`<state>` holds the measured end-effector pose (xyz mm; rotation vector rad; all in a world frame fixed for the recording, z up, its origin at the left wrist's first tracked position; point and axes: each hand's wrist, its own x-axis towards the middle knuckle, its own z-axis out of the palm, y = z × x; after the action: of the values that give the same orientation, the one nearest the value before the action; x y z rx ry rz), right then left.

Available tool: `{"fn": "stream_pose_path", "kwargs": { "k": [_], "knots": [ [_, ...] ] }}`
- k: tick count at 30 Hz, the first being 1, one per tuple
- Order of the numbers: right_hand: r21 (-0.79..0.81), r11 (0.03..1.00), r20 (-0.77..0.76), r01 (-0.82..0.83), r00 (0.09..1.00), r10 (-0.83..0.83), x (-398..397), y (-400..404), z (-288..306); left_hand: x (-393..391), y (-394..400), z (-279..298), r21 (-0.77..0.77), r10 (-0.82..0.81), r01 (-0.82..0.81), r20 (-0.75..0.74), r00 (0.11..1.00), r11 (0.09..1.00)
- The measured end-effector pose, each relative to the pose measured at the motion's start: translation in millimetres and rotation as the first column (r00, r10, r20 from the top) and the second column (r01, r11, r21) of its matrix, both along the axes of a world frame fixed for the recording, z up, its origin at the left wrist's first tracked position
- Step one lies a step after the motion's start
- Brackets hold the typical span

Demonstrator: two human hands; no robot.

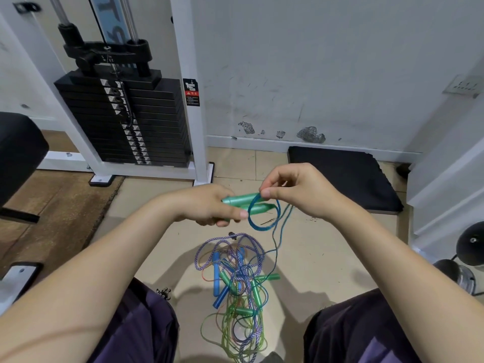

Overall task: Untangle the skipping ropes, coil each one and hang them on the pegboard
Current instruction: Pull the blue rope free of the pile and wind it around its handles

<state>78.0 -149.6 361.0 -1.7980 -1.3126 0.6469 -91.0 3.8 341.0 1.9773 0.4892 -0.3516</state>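
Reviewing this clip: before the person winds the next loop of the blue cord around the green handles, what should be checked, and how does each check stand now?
1. Left hand grips both green handles: ok.
2. Right hand pinches the blue cord: ok.
3. A loop is formed at the handles: ok.
4. Cord's trailing end is free of the tangled pile on the floor: not ok, it runs down into the pile.
5. Other ropes are already separated: not ok, they are knotted together.
6. Pegboard within reach: cannot tell, not in view.
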Motion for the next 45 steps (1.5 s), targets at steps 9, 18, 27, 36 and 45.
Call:
{"fn": "stream_pose_path", "kwargs": {
  "k": [9,18,27,36,45],
  "knots": [
    [0.051,0.998,-0.111,-0.038,0.993,0.043,-8.0,3.3,-1.5,3.6,-18.0,8.4,-0.179,-0.141,0.148,0.05,0.989,0.973],
    [0.11,0.991,-0.198,0.071,0.979,-0.048,-9.1,5.1,-5.8,6.1,-21.2,3.1,-0.187,-0.042,0.08,0.199,0.979,0.979],
    [-0.02,0.998,-0.322,-0.054,0.946,0.045,4.5,-4.3,-1.3,4.6,-15.3,3.8,-0.299,0.144,-0.052,0.296,0.944,0.953],
    [-0.043,0.999,-0.299,-0.011,0.954,-0.002,0.4,-5.5,1.9,5.9,-22.3,-0.4,-0.333,0.094,0.005,0.281,0.955,0.943],
    [0.069,0.97,-0.665,-0.233,0.715,0.218,6.2,-1.5,-0.2,7.7,-18.5,3.3,-0.457,0.259,-0.04,0.427,0.866,0.888]
  ]
}}
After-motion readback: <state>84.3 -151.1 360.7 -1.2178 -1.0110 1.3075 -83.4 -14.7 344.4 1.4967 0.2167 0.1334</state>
